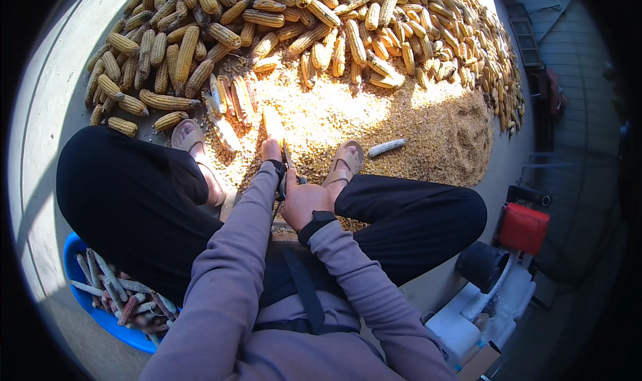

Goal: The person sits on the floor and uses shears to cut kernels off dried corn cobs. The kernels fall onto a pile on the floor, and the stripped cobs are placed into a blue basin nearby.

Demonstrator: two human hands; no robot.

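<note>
My left hand (pixel 272 150) grips the lower end of an ear of corn (pixel 273 123), which points away from me and is washed out by bright sunlight. Close beside it, my right hand (pixel 307 200) is closed around a pointed metal tool (pixel 287 155) with dark handles, possibly scissors. The tool's tip lies alongside the left hand; whether it touches the ear cannot be seen. Beneath both hands spreads a layer of loose corn kernels (pixel 321 112). Partly stripped ears (pixel 243 100) lie just beyond my left hand. A bare white cob (pixel 386 147) rests on the kernels to the right.
A large heap of unshelled corn ears (pixel 271 14) curves across the far side. My sandalled feet (pixel 346 162) stand among the kernels. At lower left, a blue basin (pixel 113 329) holds several stripped cobs (pixel 120 285). A red container (pixel 524 226) and a black bucket (pixel 480 265) stand at right.
</note>
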